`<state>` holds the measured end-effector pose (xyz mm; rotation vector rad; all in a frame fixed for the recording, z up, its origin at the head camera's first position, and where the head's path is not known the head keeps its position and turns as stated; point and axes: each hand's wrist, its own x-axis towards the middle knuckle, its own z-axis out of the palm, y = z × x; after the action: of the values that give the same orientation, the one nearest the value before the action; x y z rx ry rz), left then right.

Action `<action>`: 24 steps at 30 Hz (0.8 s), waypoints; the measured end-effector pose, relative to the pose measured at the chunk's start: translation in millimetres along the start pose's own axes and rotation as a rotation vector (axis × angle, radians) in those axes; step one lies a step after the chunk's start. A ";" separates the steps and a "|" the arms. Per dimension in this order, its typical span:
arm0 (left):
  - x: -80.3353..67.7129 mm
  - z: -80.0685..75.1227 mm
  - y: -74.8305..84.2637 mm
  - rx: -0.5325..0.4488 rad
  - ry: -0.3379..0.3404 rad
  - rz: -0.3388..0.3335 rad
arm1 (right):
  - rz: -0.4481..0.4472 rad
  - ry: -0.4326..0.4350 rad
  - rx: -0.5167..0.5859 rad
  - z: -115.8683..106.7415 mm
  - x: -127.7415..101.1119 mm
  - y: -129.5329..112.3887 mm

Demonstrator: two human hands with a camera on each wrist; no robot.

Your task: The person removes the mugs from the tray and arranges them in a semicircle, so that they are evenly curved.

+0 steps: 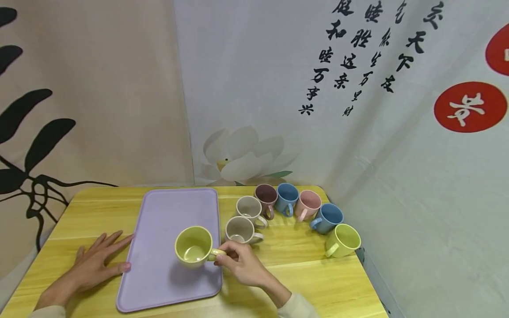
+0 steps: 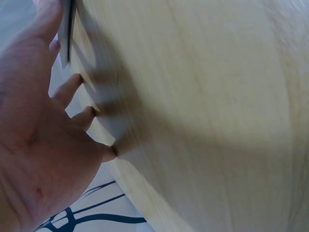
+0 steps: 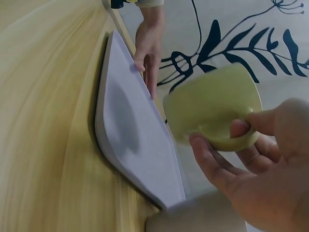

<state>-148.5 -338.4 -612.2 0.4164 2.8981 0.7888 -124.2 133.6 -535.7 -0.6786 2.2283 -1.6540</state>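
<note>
A lavender tray lies on a yellow wooden table. My right hand pinches the handle of a yellow-green mug and holds it just above the tray's near right part; the right wrist view shows the mug lifted over the tray. My left hand lies flat on the table with straight fingers, thumb tip against the tray's left edge. In the left wrist view the left hand presses its fingertips on the wood.
Several mugs stand in an arc right of the tray: two beige, a maroon, two blue, a pink and another yellow-green. Cloth backdrops hang behind; the table's right edge is near.
</note>
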 end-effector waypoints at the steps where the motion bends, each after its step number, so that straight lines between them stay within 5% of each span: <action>1: 0.1 0.0 0.0 0.000 -0.001 -0.001 | 0.002 -0.007 0.001 -3.0 -2.2 0.5; 11: -0.6 -0.2 0.4 -0.007 -0.005 0.001 | 0.027 -0.069 0.006 -35.8 -25.3 8.8; 24: -1.1 -1.9 3.2 -0.004 -0.006 -0.004 | -0.097 -0.095 0.012 -66.2 -45.4 24.8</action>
<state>-147.0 -337.0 -608.9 0.4110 2.8906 0.7913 -123.0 217.5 -541.5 -0.8569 2.1488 -1.6420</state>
